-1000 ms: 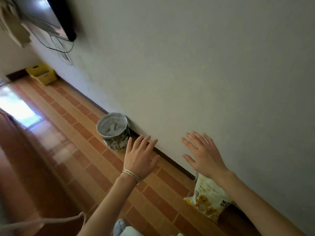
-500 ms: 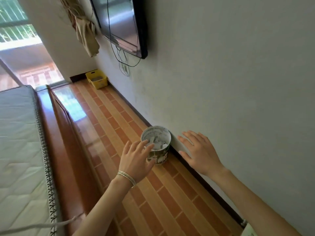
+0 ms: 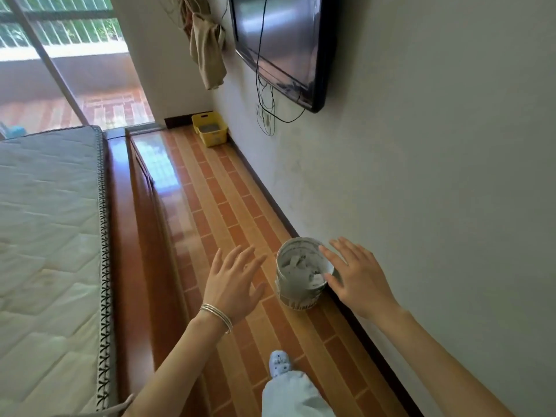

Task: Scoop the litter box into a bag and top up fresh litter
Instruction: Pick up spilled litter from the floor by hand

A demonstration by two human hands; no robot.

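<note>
The fingers (image 3: 240, 260) of the left hand (image 3: 231, 284) are straight and spread, and they hold nothing. The right hand (image 3: 358, 278) is the same, flat and wide, with nothing in it. Both hands are held out in front of the person, one on each side of a small bin (image 3: 301, 275) that stands on the floor (image 3: 228, 212) by the wall (image 3: 421, 176). It looks like the right hand is above the bin's rim, but I cannot tell if it touches.

The litter box (image 3: 209, 129) is the yellow tub far down the floor, in the corner by the wall. It has gray stuff in it. It is well apart from the hands. No scoop or bag can be seen here.

I think the step now is to walk to the yellow tub. To do it well, keep to the strip of floor between the bed (image 3: 51, 221) and the wall. Step past the bin, not into it, since it sits right in the path near the foot (image 3: 279, 362). Watch the cords (image 3: 264, 115) that hang under the TV (image 3: 279, 40) too. Then bend down close to the tub, so the litter does not spill.
</note>
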